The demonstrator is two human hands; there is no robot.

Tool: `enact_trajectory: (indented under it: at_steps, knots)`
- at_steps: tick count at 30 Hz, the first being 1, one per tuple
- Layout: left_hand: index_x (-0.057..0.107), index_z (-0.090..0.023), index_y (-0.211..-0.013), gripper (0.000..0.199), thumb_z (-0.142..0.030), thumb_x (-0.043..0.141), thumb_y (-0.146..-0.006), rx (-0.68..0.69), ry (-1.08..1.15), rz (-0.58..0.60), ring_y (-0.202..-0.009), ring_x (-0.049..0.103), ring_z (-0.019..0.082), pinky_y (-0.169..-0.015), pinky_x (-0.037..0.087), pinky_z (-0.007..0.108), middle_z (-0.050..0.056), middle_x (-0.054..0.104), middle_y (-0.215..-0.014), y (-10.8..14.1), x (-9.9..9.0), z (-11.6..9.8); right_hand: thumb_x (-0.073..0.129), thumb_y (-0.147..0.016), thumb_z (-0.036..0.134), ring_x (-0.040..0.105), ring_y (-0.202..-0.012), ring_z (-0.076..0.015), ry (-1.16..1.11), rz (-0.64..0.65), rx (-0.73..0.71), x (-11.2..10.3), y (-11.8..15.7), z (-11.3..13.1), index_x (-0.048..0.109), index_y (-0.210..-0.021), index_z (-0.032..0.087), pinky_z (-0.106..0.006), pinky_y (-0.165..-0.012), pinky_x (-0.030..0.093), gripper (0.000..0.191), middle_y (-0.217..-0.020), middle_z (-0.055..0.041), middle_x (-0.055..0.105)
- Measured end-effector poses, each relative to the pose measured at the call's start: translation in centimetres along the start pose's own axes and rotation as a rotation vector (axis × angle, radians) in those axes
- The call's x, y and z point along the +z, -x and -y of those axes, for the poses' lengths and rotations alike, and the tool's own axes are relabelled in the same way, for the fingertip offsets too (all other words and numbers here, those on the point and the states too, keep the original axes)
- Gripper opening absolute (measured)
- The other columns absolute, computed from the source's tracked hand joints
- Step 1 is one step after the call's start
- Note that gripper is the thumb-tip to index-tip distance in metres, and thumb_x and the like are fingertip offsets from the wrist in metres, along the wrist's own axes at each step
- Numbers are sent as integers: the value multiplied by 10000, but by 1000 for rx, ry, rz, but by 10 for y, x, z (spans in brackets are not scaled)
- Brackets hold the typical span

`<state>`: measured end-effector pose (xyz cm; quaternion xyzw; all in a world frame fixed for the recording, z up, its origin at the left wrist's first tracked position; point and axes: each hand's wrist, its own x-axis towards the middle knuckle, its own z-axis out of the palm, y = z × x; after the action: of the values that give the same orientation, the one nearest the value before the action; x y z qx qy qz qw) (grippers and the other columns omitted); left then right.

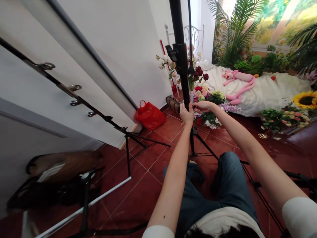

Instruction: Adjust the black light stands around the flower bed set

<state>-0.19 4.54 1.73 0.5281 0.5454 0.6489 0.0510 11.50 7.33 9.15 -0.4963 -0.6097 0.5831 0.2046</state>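
Note:
A black light stand rises in front of me, with a clamp knob on its upper joint and its legs spread on the floor. My left hand is wrapped round the pole, thumb up, below that joint. Close beside it on the right, my right hand has its fingers pinched at the pole's side, near a small dark part that they partly cover. A black cable hangs along the pole and ends in a plug above my hands.
A red bag sits by the wall. Another stand with clips is at left, near a white pole on the tiles. Flowers and a draped bed with a pink plush toy are at right.

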Motion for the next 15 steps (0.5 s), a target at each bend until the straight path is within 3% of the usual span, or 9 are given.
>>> enact_trajectory:
  at_steps: [5,9,12,15]
  knots:
    - [540,-191,-833,545,-698,358,-915,7,2,1,-868,629,211,-790,443,303,79,588,-843,0,1,1,638,-936,340,264,-444,-36,-169,3,-117,-6,1,-23,474,-735,174,-155,-423,262,308,-527,94,354]
    - [544,-192,-837,532,-690,373,-915,-7,-6,0,-877,636,212,-793,456,306,78,596,-847,0,1,1,682,-900,273,275,-441,-40,-253,92,-204,-11,4,-29,545,-877,168,-150,-429,236,174,-510,113,335]
    - [552,-189,-843,535,-684,365,-920,-10,-21,-5,-887,640,218,-790,466,312,86,603,-864,0,1,1,708,-866,239,362,-456,-51,-268,123,-176,-11,4,-24,574,-954,164,-158,-442,291,177,-547,78,478]
    - [553,-189,-843,546,-692,353,-916,-11,-27,-1,-892,640,218,-790,474,313,86,598,-866,0,1,1,741,-837,314,470,-534,-68,-268,77,-147,-5,1,-19,579,-855,158,-180,-497,378,225,-669,4,609]
